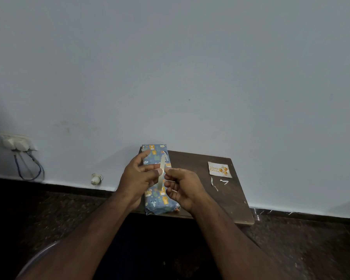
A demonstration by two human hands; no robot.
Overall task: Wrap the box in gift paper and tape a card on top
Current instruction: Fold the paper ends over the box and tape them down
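1 box (157,201), fully wrapped in blue paper w/ little animal prints, lying lengthwise on a small dark wood table (192,160) pushed up against the wall (170,67). the box sits at the table's left edge, far end touching or nearly touching the wall, near end at the table's front edge.

2 hands, both held over the box and close together. left hand (138,177) has thumb + fingertips pinching 1 strip of clear tape (161,174) abt halfway along it, other fingers spread loose. right hand (183,187) is right beside it, fingers curled in, tips up at the same strip, looks like it's pinching it too but can't tell 100% bc the contact spot is small. the strip runs along the box's length, above its top face; can't tell if it's touching the paper.

1 card (219,169), white w/ gold "happy birthday" lettering and gold balloons, flat on the table's right side, well apart from the box, not on top of it yet.

abt 3 little white scraps (223,181) on the table just in front of the card.

off to the left: 1 white wall socket (16,142) w/ a blue cable looping down, and 1 small white fitting (96,178) low on the wall. dark speckled floor (301,239) underneath.
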